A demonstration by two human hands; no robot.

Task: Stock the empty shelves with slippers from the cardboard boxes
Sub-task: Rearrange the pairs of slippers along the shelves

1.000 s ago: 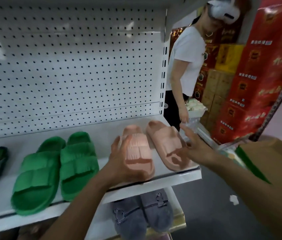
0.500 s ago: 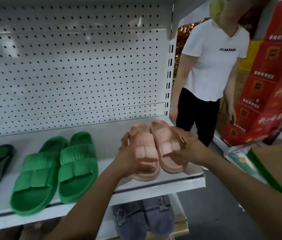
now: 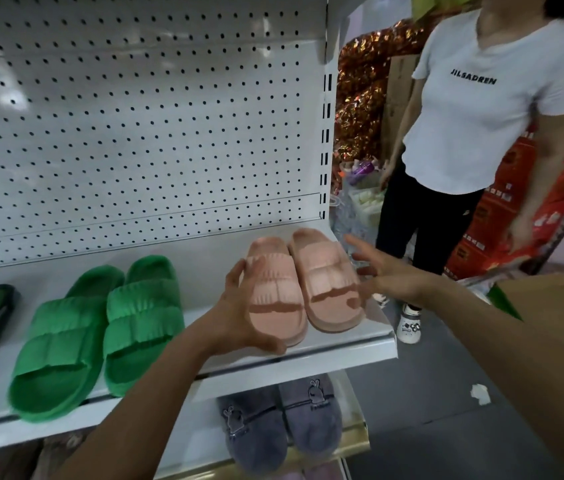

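Pink slippers (image 3: 303, 289): two, side by side on the shelf (image 3: 350, 351)
Green slippers (image 3: 97, 334): two
Left hand (image 3: 242, 317): grips one pink slipper
Right hand (image 3: 391, 275): fingers spread, just beside the other

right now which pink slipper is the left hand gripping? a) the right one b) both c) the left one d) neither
c: the left hand curls round the left pink slipper, while the right hand is spread open beside the right pink slipper.
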